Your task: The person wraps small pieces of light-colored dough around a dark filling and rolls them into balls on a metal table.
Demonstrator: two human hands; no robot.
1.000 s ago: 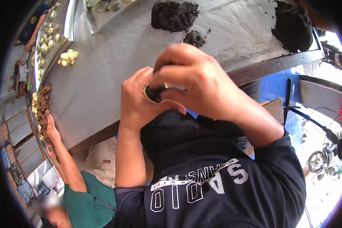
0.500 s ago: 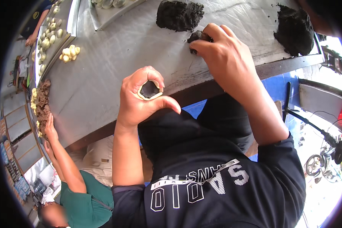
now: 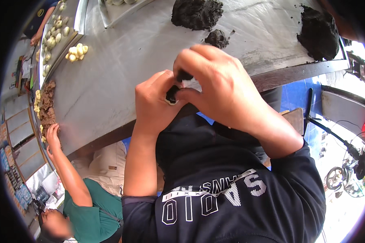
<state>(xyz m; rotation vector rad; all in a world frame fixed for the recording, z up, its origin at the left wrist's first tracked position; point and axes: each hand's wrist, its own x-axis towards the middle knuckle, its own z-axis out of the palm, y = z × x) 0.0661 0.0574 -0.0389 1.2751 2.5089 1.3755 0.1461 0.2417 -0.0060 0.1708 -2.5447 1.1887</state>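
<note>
Near the table's front edge, my left hand (image 3: 150, 101) is curled around a small pale dough cup (image 3: 171, 101) with black filling (image 3: 172, 92) inside. My right hand (image 3: 223, 83) meets it, thumb at the cup's rim, and pinches a piece of black paste (image 3: 185, 75) just above the opening. Part of the cup is hidden by my fingers. Beyond my right hand lies a small crumbly lump of black paste (image 3: 217, 39), with a large black mound (image 3: 196, 14) farther back.
Another black mound (image 3: 319, 34) sits at the right end of the metal table (image 3: 109, 81). Pale dough balls (image 3: 76, 52) cluster at left, beside a tray (image 3: 75, 30) of round pieces. A co-worker in green (image 3: 91, 206) handles brown filling (image 3: 48, 103) at the left edge.
My right hand has come from the small black lump back to my left hand, carrying a piece of paste. My left hand has closed more around the dough cup.
</note>
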